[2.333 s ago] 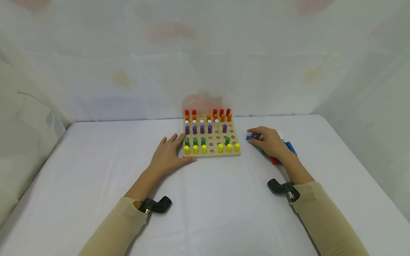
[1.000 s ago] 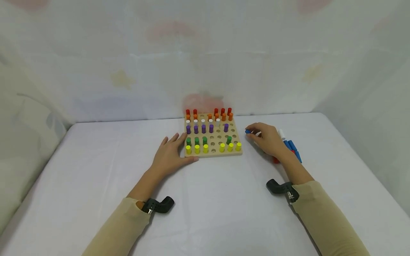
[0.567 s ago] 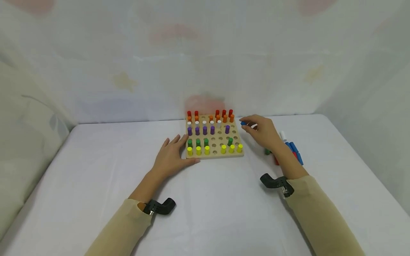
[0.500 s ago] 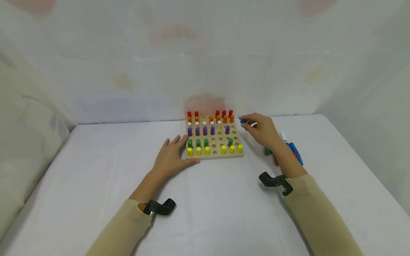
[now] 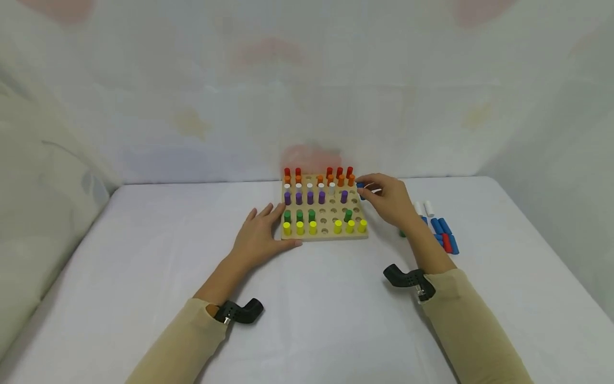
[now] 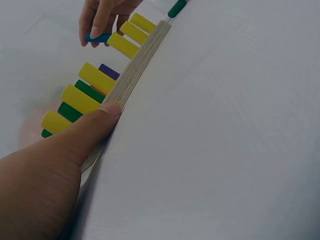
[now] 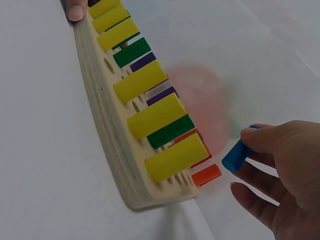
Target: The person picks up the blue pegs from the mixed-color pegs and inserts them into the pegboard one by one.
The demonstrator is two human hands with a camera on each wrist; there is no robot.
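Carrying the blue peg (image 5: 360,185) from the loose pile, the right hand (image 5: 389,201) now pinches it between curled fingers (image 7: 260,137) at the peg board's (image 5: 324,236) far right corner. Left hand (image 5: 259,240) lies flat on the table (image 5: 336,320), thumb pressing the board's near edge.

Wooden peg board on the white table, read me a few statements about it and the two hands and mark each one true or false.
1. The right hand pinches a blue cylindrical peg. True.
2. The left hand lifts the wooden peg board off the white table. False: it rests against the board's near left corner.
3. Yellow pegs fill the nearest row, with gaps. True.
4. Every hole holds a peg. False: many stand empty.
5. Loose blue pegs lie right of the board. True.
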